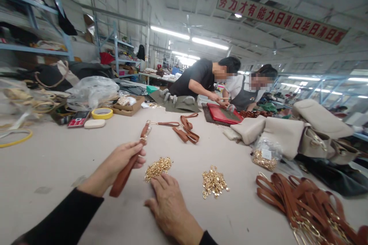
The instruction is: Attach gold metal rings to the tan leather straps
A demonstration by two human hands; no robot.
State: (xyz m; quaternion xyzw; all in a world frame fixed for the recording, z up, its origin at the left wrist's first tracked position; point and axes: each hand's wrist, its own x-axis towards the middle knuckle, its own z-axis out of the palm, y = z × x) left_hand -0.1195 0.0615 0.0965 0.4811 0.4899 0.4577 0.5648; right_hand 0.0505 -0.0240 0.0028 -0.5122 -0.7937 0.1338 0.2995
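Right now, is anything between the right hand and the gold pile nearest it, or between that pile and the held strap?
Nothing visible blocks the right hand: its fingertips meet the gold pile. Between pile and brown strap, only fingers of the left hand show.

Bright tube lights (170,33) on the ceiling glare white toward the far end. Wide-lens distortion tilts and stretches the edges, and the left side looks smeared.
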